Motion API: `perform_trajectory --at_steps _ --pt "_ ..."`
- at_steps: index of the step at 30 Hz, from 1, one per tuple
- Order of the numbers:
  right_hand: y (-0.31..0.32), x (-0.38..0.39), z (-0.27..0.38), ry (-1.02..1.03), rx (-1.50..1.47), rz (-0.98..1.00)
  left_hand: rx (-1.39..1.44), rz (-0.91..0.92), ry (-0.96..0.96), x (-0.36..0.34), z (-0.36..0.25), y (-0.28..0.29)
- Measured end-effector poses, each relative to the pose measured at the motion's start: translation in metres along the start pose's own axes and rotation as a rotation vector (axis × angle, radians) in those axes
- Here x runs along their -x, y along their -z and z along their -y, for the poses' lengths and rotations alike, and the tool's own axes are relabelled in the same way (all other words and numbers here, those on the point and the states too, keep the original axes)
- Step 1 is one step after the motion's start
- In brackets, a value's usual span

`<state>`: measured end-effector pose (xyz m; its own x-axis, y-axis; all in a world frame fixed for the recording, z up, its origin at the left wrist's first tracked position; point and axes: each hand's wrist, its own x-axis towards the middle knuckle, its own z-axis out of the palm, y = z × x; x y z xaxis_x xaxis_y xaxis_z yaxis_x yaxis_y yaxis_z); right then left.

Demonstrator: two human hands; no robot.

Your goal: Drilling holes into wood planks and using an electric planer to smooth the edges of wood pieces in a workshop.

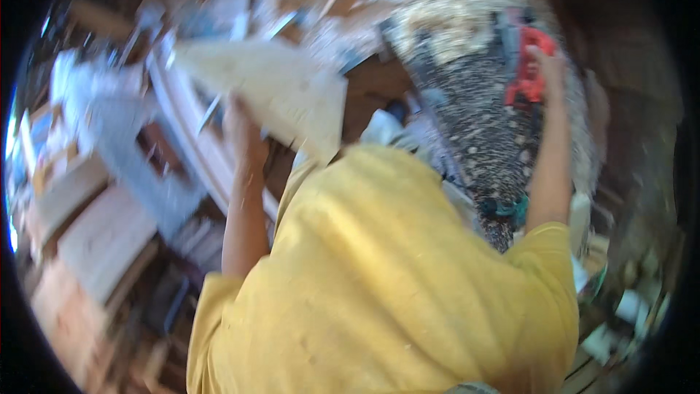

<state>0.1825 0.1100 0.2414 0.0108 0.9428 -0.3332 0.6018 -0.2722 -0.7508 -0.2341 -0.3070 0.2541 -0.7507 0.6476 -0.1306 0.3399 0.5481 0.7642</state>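
A pale, thin wooden board [295, 91] with angled edges is in my left hand [244, 128], which grips it by its lower-left edge in front of my body. My right arm reaches out to the far right. There my right hand [551, 69] is closed round the handle of a red and black power tool [526, 87], which looks like an electric hand planer. The planer rests on a dark, speckled bench top [474, 113]. Motion blur hides the finer details of both hands.
Curly wood shavings [456, 18] heap on the far end of the bench. Large planks [109, 237] and a grey frame-like piece [120, 153] lie at the left. Long boards [193, 113] slant beside my left arm. White scraps [631, 306] lie at the lower right.
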Motion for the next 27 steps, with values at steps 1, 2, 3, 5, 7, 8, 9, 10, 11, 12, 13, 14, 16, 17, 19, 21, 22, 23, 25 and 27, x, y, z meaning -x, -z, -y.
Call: perform_trajectory --at_steps 1,2,3,5,7,8,9,10,11,12,13,14,16,17,19,21,22,23,25,27 --pt "0.002 -0.004 0.006 0.069 -0.158 0.059 0.545 -0.125 0.246 -0.011 -0.002 -0.013" --pt "0.01 -0.043 -0.024 0.054 -0.163 0.04 0.699 -0.1 0.313 -0.016 -0.028 -0.016" --pt "0.009 -0.074 -0.04 0.095 -0.188 0.07 0.785 -0.1 0.385 -0.018 -0.038 -0.014" --pt "-0.007 -0.093 -0.049 0.128 -0.196 0.11 0.596 -0.142 0.38 0.009 -0.025 -0.018" --pt "-0.013 -0.097 -0.051 0.119 -0.191 0.13 0.423 -0.105 0.307 0.036 -0.03 -0.034" --pt "-0.008 -0.103 -0.063 0.15 -0.216 0.134 0.417 -0.098 0.264 0.058 -0.038 -0.044" --pt "-0.008 -0.104 -0.066 0.18 -0.237 0.138 0.597 -0.022 0.304 0.071 -0.037 -0.046" --pt "-0.01 -0.105 -0.069 0.18 -0.233 0.155 0.594 -0.035 0.315 0.076 -0.036 -0.047" --pt "-0.011 -0.106 -0.071 0.169 -0.216 0.149 0.686 0.027 0.201 0.08 -0.035 -0.049" --pt "-0.01 -0.105 -0.068 0.163 -0.196 0.141 0.781 0.088 0.083 0.081 -0.042 -0.049" --pt "-0.011 -0.103 -0.067 0.144 -0.194 0.157 0.864 0.125 0.126 0.081 -0.05 -0.05" --pt "-0.011 -0.099 -0.065 0.15 -0.184 0.161 0.873 0.119 0.131 0.083 -0.049 -0.054" --pt "-0.009 -0.091 -0.061 0.116 -0.175 0.2 0.82 0.059 0.047 0.078 -0.046 -0.059" --pt "-0.005 -0.104 -0.07 0.099 -0.103 0.197 0.832 0.064 0.043 0.075 -0.046 -0.06" --pt "-0.003 -0.109 -0.084 0.265 0.044 0.018 0.853 0.064 0.029 0.068 -0.048 -0.06" --pt "0.001 -0.107 -0.088 0.512 0.365 -0.223 0.886 0.036 0.052 0.063 -0.049 -0.057" --pt "-0.003 -0.084 -0.077 0.551 0.332 -0.258 0.905 -0.001 0.075 0.06 -0.05 -0.052" --pt "-0.007 -0.055 -0.059 0.595 0.287 -0.297 0.852 -0.033 0.098 0.062 -0.04 -0.049" --pt "-0.036 0.007 -0.042 0.592 0.264 -0.262 0.843 -0.06 0.171 0.058 -0.037 -0.037" --pt "-0.066 0.042 -0.07 0.608 0.034 -0.009 0.798 -0.054 0.225 0.044 -0.027 -0.041"
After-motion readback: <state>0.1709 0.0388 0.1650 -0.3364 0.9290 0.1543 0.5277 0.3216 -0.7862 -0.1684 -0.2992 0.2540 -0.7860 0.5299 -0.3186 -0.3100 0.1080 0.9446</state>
